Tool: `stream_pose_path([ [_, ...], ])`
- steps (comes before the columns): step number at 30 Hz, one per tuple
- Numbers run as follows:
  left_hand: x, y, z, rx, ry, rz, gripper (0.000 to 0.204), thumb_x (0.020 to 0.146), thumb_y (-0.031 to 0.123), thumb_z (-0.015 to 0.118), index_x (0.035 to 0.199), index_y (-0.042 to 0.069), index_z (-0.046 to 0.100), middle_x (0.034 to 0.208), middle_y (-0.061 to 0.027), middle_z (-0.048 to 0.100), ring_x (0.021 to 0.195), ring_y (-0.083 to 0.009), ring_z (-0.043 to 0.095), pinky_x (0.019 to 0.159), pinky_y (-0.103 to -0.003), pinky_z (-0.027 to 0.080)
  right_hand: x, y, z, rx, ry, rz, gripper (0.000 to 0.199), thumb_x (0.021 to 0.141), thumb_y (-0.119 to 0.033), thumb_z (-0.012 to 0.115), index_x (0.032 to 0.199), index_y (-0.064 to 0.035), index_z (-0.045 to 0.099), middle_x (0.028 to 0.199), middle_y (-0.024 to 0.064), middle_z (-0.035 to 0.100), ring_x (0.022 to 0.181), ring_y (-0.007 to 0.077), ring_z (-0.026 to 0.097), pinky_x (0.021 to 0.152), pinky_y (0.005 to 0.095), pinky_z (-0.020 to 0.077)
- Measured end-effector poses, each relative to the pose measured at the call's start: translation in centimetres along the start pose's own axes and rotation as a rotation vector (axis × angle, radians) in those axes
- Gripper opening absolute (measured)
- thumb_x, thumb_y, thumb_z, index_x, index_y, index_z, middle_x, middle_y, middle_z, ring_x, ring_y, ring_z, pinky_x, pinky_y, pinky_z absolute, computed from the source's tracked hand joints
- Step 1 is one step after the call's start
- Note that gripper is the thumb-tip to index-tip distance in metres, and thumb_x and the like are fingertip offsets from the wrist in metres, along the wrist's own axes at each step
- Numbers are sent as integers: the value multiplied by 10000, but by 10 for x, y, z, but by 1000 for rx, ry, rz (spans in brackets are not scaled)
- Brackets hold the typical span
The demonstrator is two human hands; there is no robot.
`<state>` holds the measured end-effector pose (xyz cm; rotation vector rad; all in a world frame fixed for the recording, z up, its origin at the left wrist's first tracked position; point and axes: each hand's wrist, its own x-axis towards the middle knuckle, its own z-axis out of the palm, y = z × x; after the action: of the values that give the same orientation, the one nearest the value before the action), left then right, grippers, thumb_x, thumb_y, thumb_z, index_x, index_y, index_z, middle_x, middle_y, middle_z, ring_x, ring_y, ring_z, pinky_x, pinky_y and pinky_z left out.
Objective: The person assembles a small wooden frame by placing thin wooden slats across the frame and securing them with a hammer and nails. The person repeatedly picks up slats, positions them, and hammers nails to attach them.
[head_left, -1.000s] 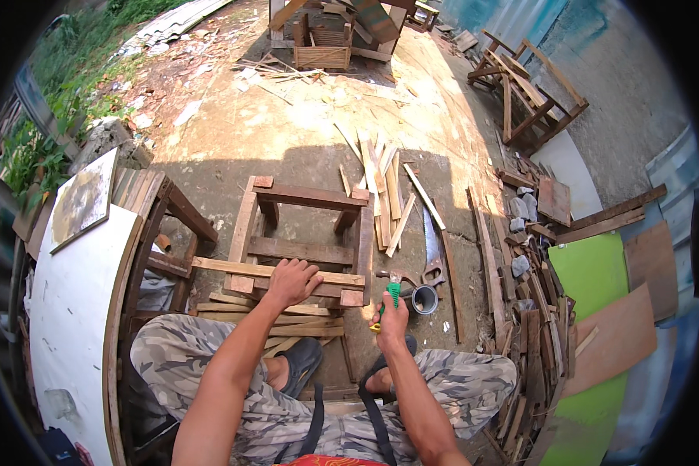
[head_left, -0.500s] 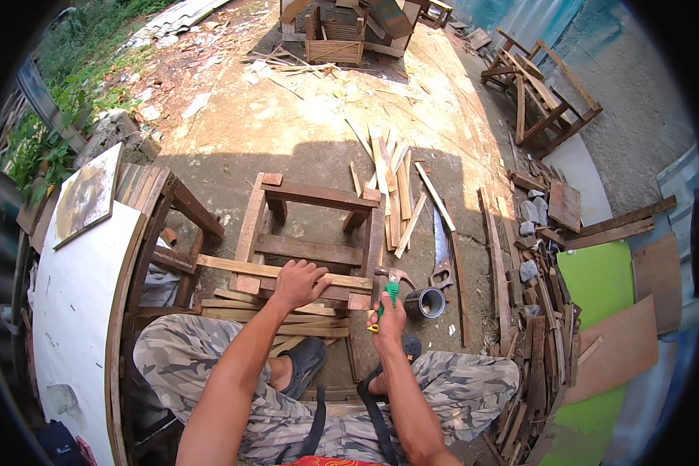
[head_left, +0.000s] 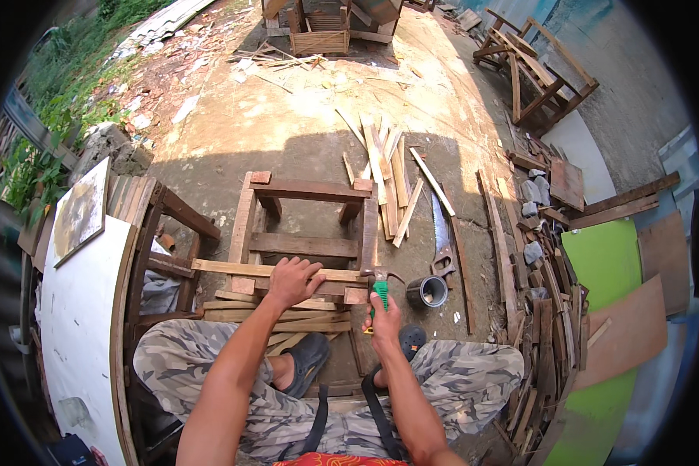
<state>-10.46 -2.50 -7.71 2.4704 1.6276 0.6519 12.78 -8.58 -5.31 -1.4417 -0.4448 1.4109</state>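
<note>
A pale wooden slat (head_left: pixel 229 269) lies across the near side of a dark wooden stool frame (head_left: pixel 306 246), its left end sticking out past the frame. My left hand (head_left: pixel 291 281) is closed over the slat near its middle, pressing it to the frame. In my right hand (head_left: pixel 384 320) is a claw hammer (head_left: pixel 379 293), gripped by its green handle. The hammer's head is at the slat's right end, close to the frame's near right corner. Whether a nail stands under the head cannot be made out.
Right of the hammer stand a grey can (head_left: pixel 428 292) and a handsaw (head_left: pixel 443 252). More slats (head_left: pixel 388 167) lie beyond the frame, others (head_left: pixel 318 320) by my feet. A white-topped table (head_left: pixel 85 311) borders the left; scrap wood (head_left: pixel 547 334) is piled at right.
The hammer has moved left, its head now against the slat's right end instead of beside the frame. My left hand keeps its place on the slat. The whole view has shifted slightly.
</note>
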Motion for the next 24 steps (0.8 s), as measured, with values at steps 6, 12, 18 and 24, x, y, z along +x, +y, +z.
stream_pose_path([
  [6, 1, -1, -1, -1, 7, 7, 274, 885, 382, 681, 1023, 154, 746, 825, -19, 670, 813, -206, 617, 739, -362, 446, -6, -14, -5, -352, 104, -320, 280, 973, -264, 625, 1101, -24, 556, 766, 86, 609, 528, 182, 583, 475, 347, 472],
  [12, 0, 0, -1, -8, 18, 7, 266, 881, 363, 691, 1027, 149, 747, 821, -24, 664, 802, -211, 612, 735, -362, 443, -15, -16, -7, -681, 123, -690, 294, 947, -200, 633, 1167, -11, 590, 794, 215, 655, 725, 400, 675, 663, 453, 502],
  [18, 3, -2, -1, 1, 22, 8, 266, 889, 360, 685, 1041, 149, 743, 818, -28, 655, 802, -217, 606, 739, -362, 438, -23, -24, -3, -743, 43, -675, 293, 935, -174, 646, 1160, 3, 581, 837, 258, 664, 773, 452, 673, 639, 473, 514],
  [24, 2, 0, -1, 7, 2, -1, 265, 890, 363, 684, 1034, 148, 744, 816, -26, 651, 800, -218, 603, 732, -362, 434, -20, -26, -2, -761, 41, -786, 305, 917, -136, 645, 1178, 10, 582, 868, 263, 662, 779, 456, 671, 642, 485, 513],
])
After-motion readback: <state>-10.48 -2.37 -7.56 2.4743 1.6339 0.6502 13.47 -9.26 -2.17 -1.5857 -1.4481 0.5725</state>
